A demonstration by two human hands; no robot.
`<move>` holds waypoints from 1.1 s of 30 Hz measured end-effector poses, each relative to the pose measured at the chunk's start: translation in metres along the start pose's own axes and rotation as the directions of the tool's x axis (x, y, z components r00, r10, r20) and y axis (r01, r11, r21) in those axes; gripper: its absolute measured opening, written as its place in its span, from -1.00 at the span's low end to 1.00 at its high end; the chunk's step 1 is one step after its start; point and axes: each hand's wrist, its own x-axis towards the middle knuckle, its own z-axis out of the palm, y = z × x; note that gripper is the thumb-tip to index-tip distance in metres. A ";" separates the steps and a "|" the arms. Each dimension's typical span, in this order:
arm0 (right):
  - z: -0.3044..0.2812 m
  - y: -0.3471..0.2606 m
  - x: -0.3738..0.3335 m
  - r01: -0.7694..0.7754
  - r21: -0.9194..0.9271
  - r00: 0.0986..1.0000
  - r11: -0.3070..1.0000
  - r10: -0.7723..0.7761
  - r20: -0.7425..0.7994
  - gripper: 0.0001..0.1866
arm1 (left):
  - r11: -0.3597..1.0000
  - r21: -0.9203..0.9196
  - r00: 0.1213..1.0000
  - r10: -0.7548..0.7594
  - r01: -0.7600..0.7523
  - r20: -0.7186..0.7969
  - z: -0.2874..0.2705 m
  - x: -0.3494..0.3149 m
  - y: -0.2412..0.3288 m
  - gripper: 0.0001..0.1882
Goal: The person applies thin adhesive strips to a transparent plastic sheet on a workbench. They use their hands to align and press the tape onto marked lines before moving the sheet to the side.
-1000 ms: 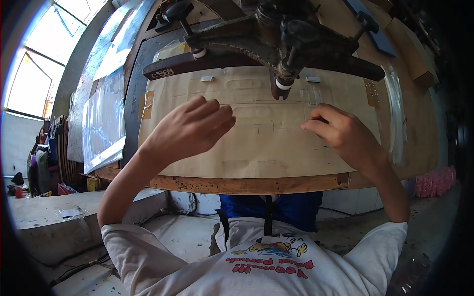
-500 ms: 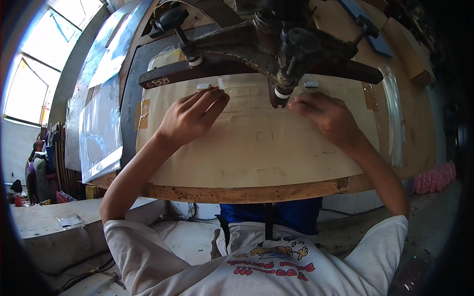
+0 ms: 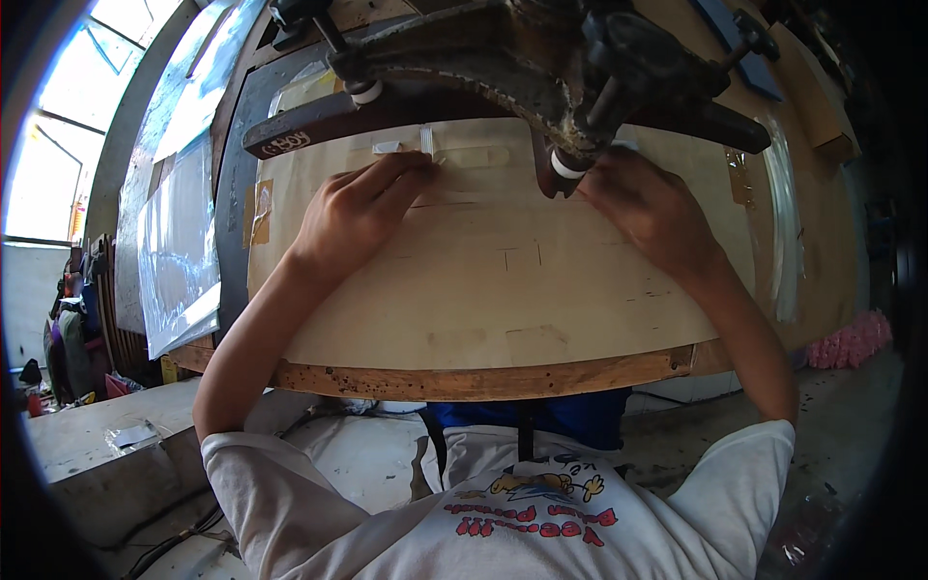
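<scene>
My left hand (image 3: 360,205) rests at the far part of a pale tan sheet (image 3: 464,300), its fingertips pinched together beside a narrow striped strip (image 3: 426,141). Whatever lies between those fingers is hidden. A small white piece (image 3: 386,148) sits just beyond them. On the other side, my right hand (image 3: 657,208) has its fingers drawn together next to the forked tip of a dark metal frame (image 3: 551,169). Its fingertips are partly covered and blurred, so I cannot make out what they hold. A bit of white (image 3: 626,145) shows just past that hand.
A dark bar (image 3: 319,131) and heavy clamp knobs (image 3: 754,37) cross the table's far side. Clear plastic sheets (image 3: 184,237) lie at left, clear strips (image 3: 785,232) at right. The wooden table edge (image 3: 503,385) runs close to my body.
My right hand has moved farther in, beside the forked tip and over the white piece there. My left hand stays by the striped strip. The whole view has shifted slightly.
</scene>
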 end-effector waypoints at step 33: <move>0.014 0.013 0.000 -0.054 0.038 0.997 0.998 0.056 -0.054 -0.81 | 1.000 0.018 0.999 -0.008 0.008 -0.038 0.005 0.005 0.006 -0.77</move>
